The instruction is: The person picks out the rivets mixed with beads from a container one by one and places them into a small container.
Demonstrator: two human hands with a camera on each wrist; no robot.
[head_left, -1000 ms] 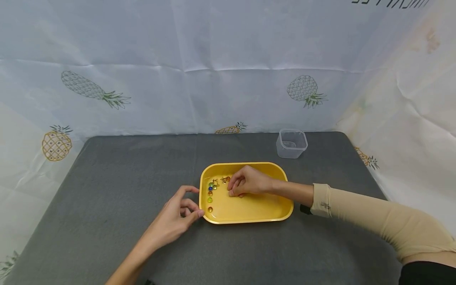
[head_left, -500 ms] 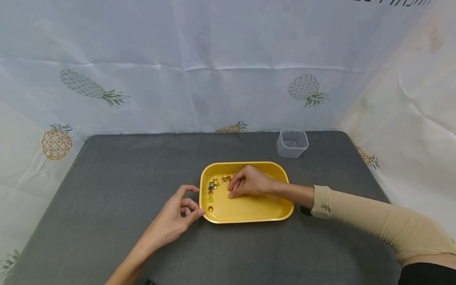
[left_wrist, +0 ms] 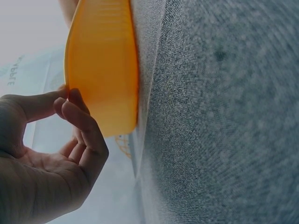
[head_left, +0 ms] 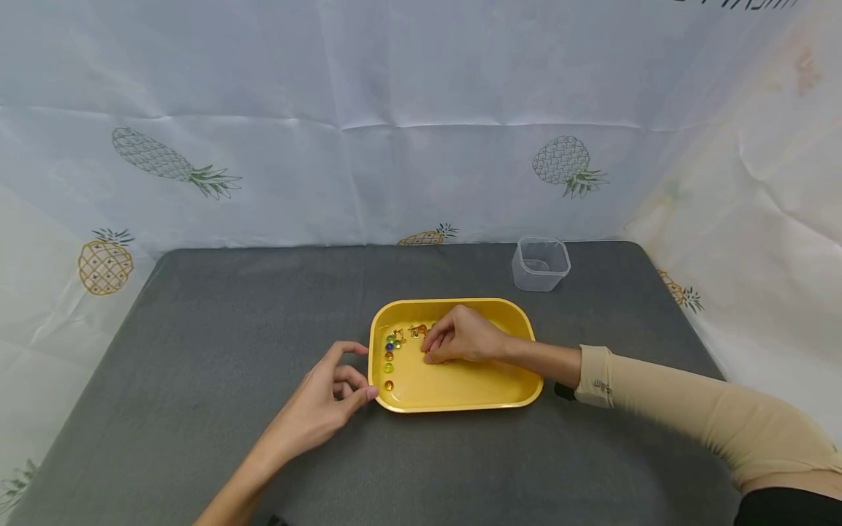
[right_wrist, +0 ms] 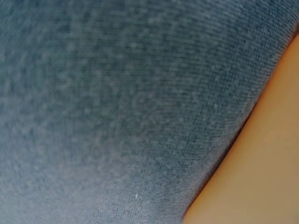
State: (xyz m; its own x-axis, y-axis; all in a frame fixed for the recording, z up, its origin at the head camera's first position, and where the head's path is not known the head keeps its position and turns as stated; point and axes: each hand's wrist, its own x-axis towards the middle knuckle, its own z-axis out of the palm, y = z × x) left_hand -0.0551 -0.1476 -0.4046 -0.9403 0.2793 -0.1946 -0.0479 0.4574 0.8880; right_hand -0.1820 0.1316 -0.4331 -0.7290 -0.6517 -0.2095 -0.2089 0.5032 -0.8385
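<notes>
A yellow tray (head_left: pixel 460 406) lies on the grey-covered table, its outer wall (left_wrist: pixel 103 60) large in the left wrist view. My left hand (head_left: pixel 322 398) touches the tray's left rim with thumb and index finger set apart, the other fingers bent. Inside the tray, my right hand (head_left: pixel 463 336) has bent fingers, the tips close together near the floor. Whether they pinch anything is hidden. Several small glassy balls, among them a blue one (head_left: pixel 389 347), a lime one (head_left: pixel 388 368) and an amber one (head_left: pixel 389 385), line the left side. Small gold-coloured pieces (head_left: pixel 414 332) lie behind the right fingertips.
A clear plastic container (head_left: pixel 541 264) stands behind the tray to the right. A pineapple-print cloth (head_left: pixel 355 183) hangs along the table's back edge. In the right wrist view, only grey cloth (right_wrist: pixel 117 93) and a yellow-orange surface show.
The right fingertips shift very slightly within the tray. The left hand, tray and balls keep their places; the whole view drifts a little.
</notes>
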